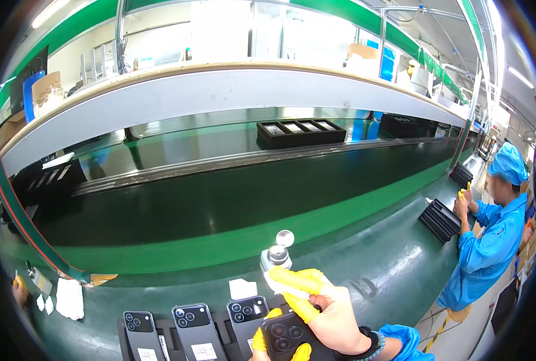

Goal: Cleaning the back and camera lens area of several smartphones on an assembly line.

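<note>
My left hand (259,348), with yellow finger cots, grips a dark phone (282,334) whose camera lenses face up. Over the phone's upper edge is my right hand (333,316), also in yellow finger cots, pinching a small white piece (299,293), perhaps a wipe. Left of the held phone, a grey phone (197,328), another phone (139,331) and a third phone (247,310) lie in a black tray (123,340). Just beyond my right fingers stands a pump dispenser bottle (276,259) with its round metal lid (285,238) raised.
A white sheet (242,289) lies behind the tray; a white cloth pile (69,299) and small bottle (39,278) sit left. Ahead, a conveyor (208,210) runs under a shelf (232,90), with a black tray (301,133) beyond. A co-worker (490,222) in blue is at right.
</note>
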Action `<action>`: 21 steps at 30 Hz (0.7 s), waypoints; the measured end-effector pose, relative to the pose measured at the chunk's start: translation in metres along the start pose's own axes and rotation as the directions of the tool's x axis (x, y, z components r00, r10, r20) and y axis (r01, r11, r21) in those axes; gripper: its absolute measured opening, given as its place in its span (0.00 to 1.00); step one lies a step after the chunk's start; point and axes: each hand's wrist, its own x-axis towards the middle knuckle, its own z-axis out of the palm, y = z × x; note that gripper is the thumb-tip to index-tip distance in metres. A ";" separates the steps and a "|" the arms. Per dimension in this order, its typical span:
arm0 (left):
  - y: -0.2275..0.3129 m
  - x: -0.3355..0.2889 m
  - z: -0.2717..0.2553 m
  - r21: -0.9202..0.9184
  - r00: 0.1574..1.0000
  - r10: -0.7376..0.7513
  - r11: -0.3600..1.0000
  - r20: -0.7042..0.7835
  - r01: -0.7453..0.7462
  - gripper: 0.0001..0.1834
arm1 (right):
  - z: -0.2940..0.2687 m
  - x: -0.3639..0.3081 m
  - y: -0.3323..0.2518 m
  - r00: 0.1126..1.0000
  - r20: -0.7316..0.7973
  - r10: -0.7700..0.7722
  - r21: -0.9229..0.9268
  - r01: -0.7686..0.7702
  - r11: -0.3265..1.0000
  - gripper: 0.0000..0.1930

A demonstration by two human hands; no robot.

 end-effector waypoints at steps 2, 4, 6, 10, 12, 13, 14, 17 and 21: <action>-0.001 0.001 0.000 -0.012 1.000 -0.005 1.000 0.000 0.005 0.32 | 0.000 0.001 0.002 1.000 -0.001 0.000 -0.013 0.000 1.000 0.15; -0.002 0.001 0.001 -0.022 1.000 -0.010 1.000 -0.002 0.009 0.32 | -0.001 0.003 0.005 0.999 0.014 -0.038 -0.023 0.038 0.999 0.16; -0.003 0.002 0.001 -0.033 1.000 -0.014 0.999 -0.004 0.014 0.32 | -0.001 0.004 0.007 1.000 0.022 -0.022 -0.024 0.023 0.999 0.16; -0.003 0.003 0.001 -0.021 1.000 -0.012 1.000 -0.015 0.011 0.31 | -0.001 0.005 0.007 0.999 0.034 0.013 0.007 -0.013 1.000 0.16; -0.002 0.003 0.000 -0.028 1.000 -0.024 0.999 -0.012 0.024 0.31 | 0.000 0.005 0.008 0.999 0.035 0.006 0.002 -0.006 1.000 0.16; -0.003 0.003 0.000 -0.028 1.000 -0.025 0.999 -0.013 0.025 0.31 | 0.000 0.006 0.008 0.999 0.037 -0.002 -0.003 0.002 1.000 0.16; -0.003 0.003 0.001 -0.022 1.000 -0.016 1.000 -0.019 0.016 0.31 | -0.001 0.006 0.009 0.999 0.038 -0.001 -0.003 0.001 1.000 0.16; -0.007 0.003 0.001 -0.025 1.000 -0.006 1.000 -0.024 0.005 0.31 | -0.001 0.006 0.010 0.999 0.049 -0.022 -0.022 0.023 1.000 0.16; -0.015 0.003 0.004 0.008 0.998 0.034 0.999 -0.059 -0.034 0.31 | -0.005 0.008 -0.001 0.975 0.061 -0.214 -0.229 0.222 0.948 0.16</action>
